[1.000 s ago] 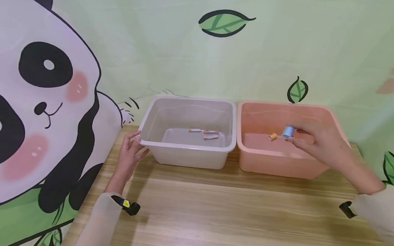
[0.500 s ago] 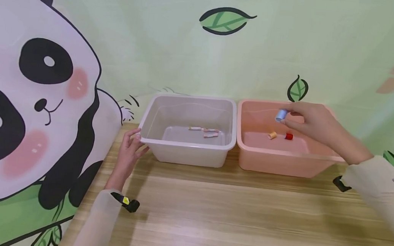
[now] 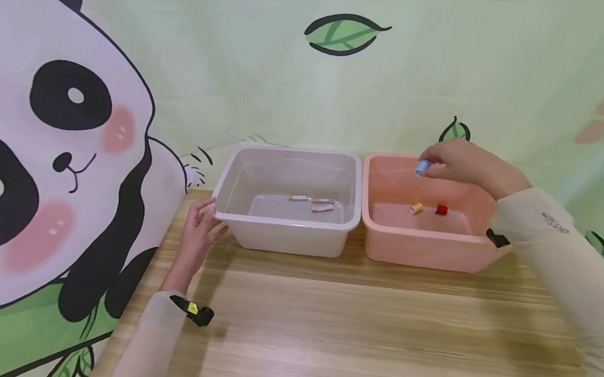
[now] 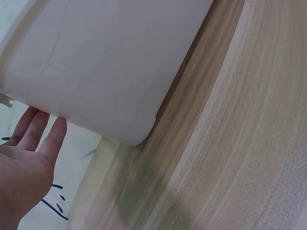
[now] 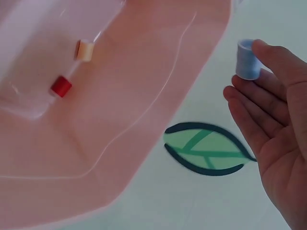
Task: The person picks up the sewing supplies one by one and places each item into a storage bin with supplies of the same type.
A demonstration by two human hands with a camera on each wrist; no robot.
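My right hand [image 3: 464,162] is raised over the back of the pink bin [image 3: 429,250]. Between thumb and fingers it pinches a light blue thread spool [image 5: 248,60], whose pale rims show in the right wrist view. Down on the pink bin's floor lie a yellow-orange spool [image 3: 416,208] and a red spool [image 3: 441,210], apart from each other. My left hand [image 3: 199,231] touches the front left corner of the white bin [image 3: 288,237]; the left wrist view shows its extended fingers [image 4: 55,136] against the bin's side.
Several small, thin, pale pieces [image 3: 323,208] lie in the white bin, too small to identify. Both bins stand side by side on a wooden table [image 3: 344,331]. Behind them hangs a green cloth [image 3: 237,61] printed with a panda and leaves.
My right hand has lifted the blue spool up and back, slightly to the left, from low in the pink bin. The red spool has come into sight. My left hand stays put.
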